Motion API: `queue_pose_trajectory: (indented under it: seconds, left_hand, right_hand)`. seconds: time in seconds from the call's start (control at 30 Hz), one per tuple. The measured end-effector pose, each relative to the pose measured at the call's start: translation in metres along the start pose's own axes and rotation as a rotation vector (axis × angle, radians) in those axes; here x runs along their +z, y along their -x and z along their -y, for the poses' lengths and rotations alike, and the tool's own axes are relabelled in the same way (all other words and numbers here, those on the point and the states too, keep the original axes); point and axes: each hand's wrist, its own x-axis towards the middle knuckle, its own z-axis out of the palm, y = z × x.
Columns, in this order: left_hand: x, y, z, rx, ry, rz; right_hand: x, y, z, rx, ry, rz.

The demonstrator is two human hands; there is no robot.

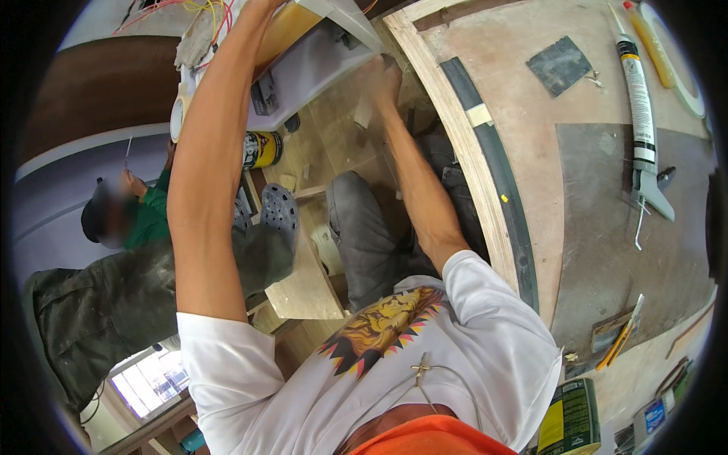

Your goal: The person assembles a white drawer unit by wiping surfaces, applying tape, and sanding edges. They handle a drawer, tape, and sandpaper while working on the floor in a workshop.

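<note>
My left arm reaches up to the top edge, where my left hand (264, 4) is mostly cut off by the frame. It is at the top of a white and yellowish panel piece (292, 34); its fingers are hidden. My right hand (381, 78) is blurred and looks curled closed, beside the panel's lower right end. A pale, flat piece (363, 114) shows just under it, too smeared to name. Red and yellow wires (216, 17) hang near my left forearm. Below my hands is a tiled floor (322, 136), with a yellow and black can (262, 149) standing left of it.
A wood-edged worktop (523, 144) on my right holds a sealant cartridge (638, 106), a dark square sheet (560, 66), a tape roll (686, 83) and an orange cutter (618, 345). Another person's leg (114, 303) and grey clog (280, 212) are close on my left; someone in green (152, 208) is beyond.
</note>
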Motion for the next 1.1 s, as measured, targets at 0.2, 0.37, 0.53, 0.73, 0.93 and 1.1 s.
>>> queue_pose_trajectory:
  seconds: [0.2, 0.37, 0.53, 0.73, 0.93, 1.1]
  left_hand:
    - [0.005, -0.010, 0.007, 0.018, 0.065, 0.006]
    - [-0.002, -0.003, 0.015, 0.020, 0.009, 0.000]
    - [0.020, -0.029, -0.002, 0.044, 0.081, 0.011]
    - [-0.002, -0.002, 0.009, -0.005, 0.021, -0.001]
    - [0.006, -0.009, 0.006, 0.020, 0.054, -0.005]
    - [0.005, -0.008, 0.000, 0.004, 0.018, -0.012]
  right_hand:
    - [0.000, -0.012, -0.008, -0.023, -0.105, 0.022]
    - [0.004, -0.003, -0.001, 0.074, -0.110, 0.017]
    - [-0.013, -0.034, -0.002, 0.042, -0.269, -0.067]
    - [0.008, -0.004, 0.001, 0.035, -0.149, -0.034]
    - [0.007, -0.011, 0.006, 0.053, -0.159, -0.068]
    - [0.006, -0.012, 0.003, -0.002, -0.190, -0.036]
